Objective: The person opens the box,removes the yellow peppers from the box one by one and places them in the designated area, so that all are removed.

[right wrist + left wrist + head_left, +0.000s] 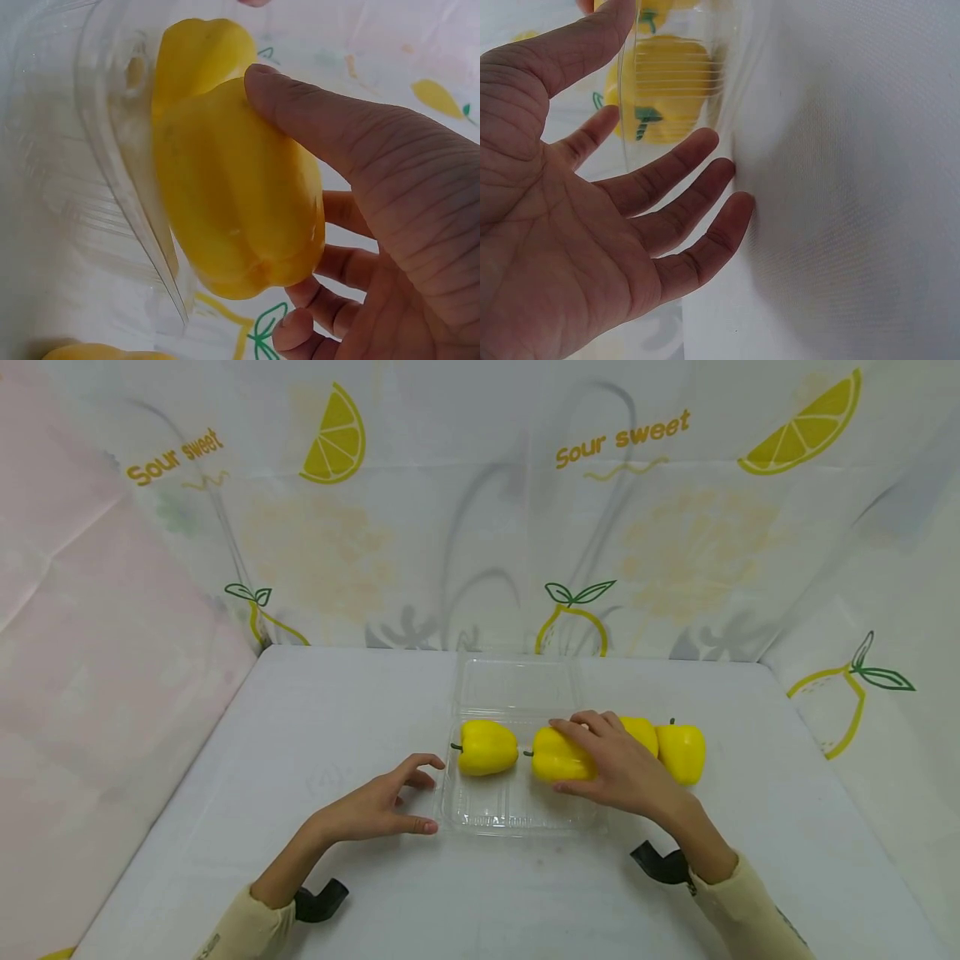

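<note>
My right hand (626, 768) grips a yellow bell pepper (558, 756), thumb on one side and fingers on the other, over the right half of a clear plastic clamshell box (491, 818). In the right wrist view the held pepper (240, 202) is beside the clear wall of the box. A second yellow bell pepper (487, 748) lies on its side in the left half, stem pointing left. My left hand (367, 810) is just left of the box, fingers spread and loosely bent, holding nothing. The left wrist view shows a pepper (667, 82) through the box wall.
Two more yellow bell peppers, one partly hidden by my right hand (641, 733) and one with its stem up (682, 753), are right of the box. The box's lid (517, 685) lies folded back toward the printed cloth backdrop (450, 527). A white cloth covers the table (480, 902).
</note>
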Demonstrator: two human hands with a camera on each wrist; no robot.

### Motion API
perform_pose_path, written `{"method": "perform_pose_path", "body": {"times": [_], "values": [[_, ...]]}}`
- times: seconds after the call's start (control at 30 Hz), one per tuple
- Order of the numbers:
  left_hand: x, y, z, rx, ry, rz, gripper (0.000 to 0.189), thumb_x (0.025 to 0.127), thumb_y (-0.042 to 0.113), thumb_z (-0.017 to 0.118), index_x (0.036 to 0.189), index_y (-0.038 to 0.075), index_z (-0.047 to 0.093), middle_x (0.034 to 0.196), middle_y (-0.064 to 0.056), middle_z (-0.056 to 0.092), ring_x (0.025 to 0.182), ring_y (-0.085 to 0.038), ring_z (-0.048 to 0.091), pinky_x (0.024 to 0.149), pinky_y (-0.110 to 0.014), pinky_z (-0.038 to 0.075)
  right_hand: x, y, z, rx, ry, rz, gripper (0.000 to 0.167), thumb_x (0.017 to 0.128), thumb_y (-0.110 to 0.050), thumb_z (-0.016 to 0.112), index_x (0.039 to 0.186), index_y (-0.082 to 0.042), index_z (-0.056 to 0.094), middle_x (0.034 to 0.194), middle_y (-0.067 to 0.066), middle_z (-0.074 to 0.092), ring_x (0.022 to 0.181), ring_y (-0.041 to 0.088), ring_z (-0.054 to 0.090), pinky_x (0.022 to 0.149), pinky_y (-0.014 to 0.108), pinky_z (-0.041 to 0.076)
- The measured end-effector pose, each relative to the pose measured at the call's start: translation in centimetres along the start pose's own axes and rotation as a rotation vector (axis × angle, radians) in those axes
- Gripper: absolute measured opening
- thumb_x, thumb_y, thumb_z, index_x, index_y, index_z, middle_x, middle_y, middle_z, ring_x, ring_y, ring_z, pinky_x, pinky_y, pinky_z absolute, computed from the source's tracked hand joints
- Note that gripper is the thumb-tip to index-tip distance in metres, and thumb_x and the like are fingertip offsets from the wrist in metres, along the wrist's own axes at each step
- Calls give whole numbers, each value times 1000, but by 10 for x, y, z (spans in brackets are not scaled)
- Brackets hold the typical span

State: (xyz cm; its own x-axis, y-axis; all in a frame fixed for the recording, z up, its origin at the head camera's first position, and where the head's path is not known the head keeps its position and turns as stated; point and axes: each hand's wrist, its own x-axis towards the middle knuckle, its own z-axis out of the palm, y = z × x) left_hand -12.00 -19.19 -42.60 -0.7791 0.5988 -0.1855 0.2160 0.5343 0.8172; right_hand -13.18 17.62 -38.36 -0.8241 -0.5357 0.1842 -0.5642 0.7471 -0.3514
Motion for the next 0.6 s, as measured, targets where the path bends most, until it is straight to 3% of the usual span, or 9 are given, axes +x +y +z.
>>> {"method": "perform_pose_path", "body": {"times": [0.4,0.6], "values": [[0,-2,0,-3,-2,-2,72,85,37,79,141,28,34,130,-6,57,125,-24,50,96,-51,42,-6,3,-7,0,34,50,74,77,-51,81,138,-17,54,124,7,52,111,27,46,88,45,47],[0,-1,1,-7,-1,-4,72,85,34,79,140,29,34,130,-5,56,125,-24,50,96,-51,42,-9,5,-9,-23,80,54,73,77,-52,81,135,-16,55,118,6,53,105,25,48,83,41,47]]}}
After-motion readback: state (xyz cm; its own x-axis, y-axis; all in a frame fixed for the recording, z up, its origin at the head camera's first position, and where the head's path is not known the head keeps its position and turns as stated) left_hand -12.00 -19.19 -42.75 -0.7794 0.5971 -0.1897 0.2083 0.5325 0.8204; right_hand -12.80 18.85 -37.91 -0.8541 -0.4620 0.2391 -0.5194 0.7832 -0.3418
